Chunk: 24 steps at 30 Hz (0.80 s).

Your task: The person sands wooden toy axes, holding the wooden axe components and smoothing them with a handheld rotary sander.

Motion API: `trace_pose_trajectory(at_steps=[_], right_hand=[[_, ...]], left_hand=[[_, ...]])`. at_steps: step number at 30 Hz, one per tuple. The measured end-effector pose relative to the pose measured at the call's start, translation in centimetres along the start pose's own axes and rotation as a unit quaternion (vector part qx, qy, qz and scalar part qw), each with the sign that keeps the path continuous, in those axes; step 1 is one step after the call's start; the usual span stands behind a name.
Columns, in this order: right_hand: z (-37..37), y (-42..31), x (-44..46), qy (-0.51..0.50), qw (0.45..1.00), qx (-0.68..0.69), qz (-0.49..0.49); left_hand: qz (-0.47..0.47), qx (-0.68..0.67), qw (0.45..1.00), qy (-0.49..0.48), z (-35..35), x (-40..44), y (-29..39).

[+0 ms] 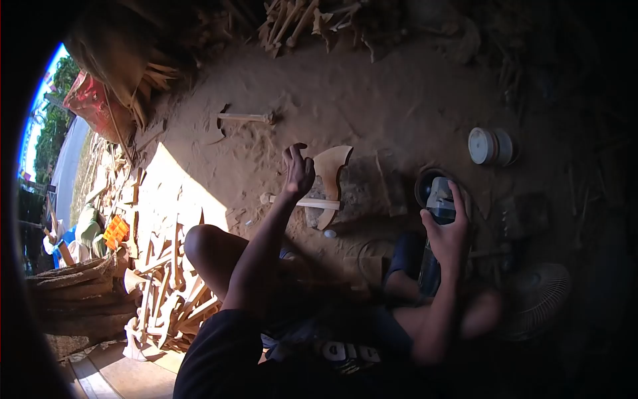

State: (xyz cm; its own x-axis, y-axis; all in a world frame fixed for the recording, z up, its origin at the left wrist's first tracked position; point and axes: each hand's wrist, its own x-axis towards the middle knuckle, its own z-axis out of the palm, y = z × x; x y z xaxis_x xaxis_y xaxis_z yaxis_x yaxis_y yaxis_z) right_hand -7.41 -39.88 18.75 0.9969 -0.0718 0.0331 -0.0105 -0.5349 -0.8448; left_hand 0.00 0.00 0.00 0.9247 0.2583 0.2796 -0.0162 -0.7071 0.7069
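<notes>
1. On the ground before the seated person, an axe [334, 174] lies partly on a low block [372, 189], its broad, flared tan head pointing toward the top of the view. The pale handle crosses the narrow part of the head and runs left, ending in a knob.
2. Left hand [299, 171]: just beside the axe head, fingers loosely bent and parted, with nothing visible in its grasp; whether it touches the head cannot be told. The wrist passes over the handle.
3. Right hand [450, 229]: wrapped around a grinder [439, 193], to the right of the block. The round disc end faces up and left; the dark body extends down past the hand.
4. A second axe [244, 118] lies flat on the ground, beyond the left hand.
5. A pale tin [482, 146] rests on the ground, above and right of the grinder.
6. Margins: a heap [292, 23] of wooden pieces at the top; a sunlit pile [174, 286] of similar pieces at left; a fan [539, 299] in shadow at lower right.
</notes>
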Motion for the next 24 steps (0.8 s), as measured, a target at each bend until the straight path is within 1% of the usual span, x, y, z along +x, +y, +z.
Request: trace_pose_trajectory(at_steps=[2, 3, 4, 5, 6, 9, 10, 12, 13, 14, 15, 17, 18, 19, 20, 21, 22, 24], right_hand=[[-0.3, 0.0, 0.4, 0.017, 1.000, -0.009, -0.014], [0.6, 0.0, -0.1, 0.025, 0.999, 0.018, -0.024], [0.1, 0.4, 0.3, 0.035, 0.998, 0.026, -0.044], [-0.1, 0.6, 0.1, 0.042, 0.997, 0.037, -0.057], [-0.3, 0.3, -0.2, 0.043, 0.997, 0.031, -0.058], [-0.5, -0.5, -0.3, 0.046, 0.997, 0.015, -0.067], [-0.7, -0.7, -0.3, 0.043, 0.997, 0.013, -0.063], [-1.0, -1.0, -0.4, 0.043, 0.997, 0.015, -0.059], [-1.0, -1.0, -0.5, 0.048, 0.997, 0.023, -0.059], [-1.0, -1.0, -0.4, 0.053, 0.996, 0.032, -0.061], [-0.8, -1.0, -0.3, 0.059, 0.995, 0.042, -0.062], [-0.9, -1.3, -0.5, 0.057, 0.991, 0.096, -0.069], [-0.7, -0.8, -0.4, 0.058, 0.989, 0.119, -0.068], [-0.5, -0.4, -0.1, 0.059, 0.985, 0.144, -0.068], [-0.6, -0.2, 0.0, 0.062, 0.980, 0.175, -0.078], [-0.5, -0.6, -0.2, 0.061, 0.971, 0.224, -0.063], [-0.4, -1.0, -0.2, 0.075, 0.964, 0.249, -0.050], [-0.3, -1.4, -0.1, 0.098, 0.949, 0.298, -0.015]], left_hand=[[0.119, 0.000, 0.986, -0.113, 0.5, -3.1, -2.6], [0.142, 0.002, 0.971, -0.194, -0.4, -5.0, -4.6], [0.065, 0.108, 0.950, -0.287, 0.7, -7.3, -3.7], [0.075, 0.156, 0.946, -0.275, 1.0, -8.9, -4.2], [0.112, 0.158, 0.938, -0.286, -1.0, -9.4, -3.2], [0.069, 0.087, 0.931, -0.346, -3.0, -7.7, -4.6], [0.093, 0.053, 0.937, -0.331, -3.5, -7.3, -4.8], [0.053, -0.014, 0.959, -0.279, -3.9, -6.8, -4.7], [0.031, -0.047, 0.966, -0.252, -4.9, -6.3, -3.0], [0.032, -0.143, 0.957, -0.251, -5.8, -5.4, -1.2], [0.023, -0.228, 0.948, -0.223, -5.8, -4.8, -1.0], [0.004, -0.391, 0.905, -0.167, -6.4, -4.3, -0.8], [-0.120, -0.412, 0.890, -0.154, -6.7, -4.6, -0.4], [-0.137, -0.549, 0.807, -0.170, -7.5, -3.8, 0.5], [-0.151, -0.673, 0.701, -0.182, -8.4, -3.1, 1.7], [-0.160, -0.780, 0.574, -0.190, -9.3, -2.8, 3.1], [-0.201, -0.798, 0.537, -0.185, -10.3, -3.0, 5.1], [-0.196, -0.835, 0.459, -0.232, -10.5, -3.2, 6.1]])
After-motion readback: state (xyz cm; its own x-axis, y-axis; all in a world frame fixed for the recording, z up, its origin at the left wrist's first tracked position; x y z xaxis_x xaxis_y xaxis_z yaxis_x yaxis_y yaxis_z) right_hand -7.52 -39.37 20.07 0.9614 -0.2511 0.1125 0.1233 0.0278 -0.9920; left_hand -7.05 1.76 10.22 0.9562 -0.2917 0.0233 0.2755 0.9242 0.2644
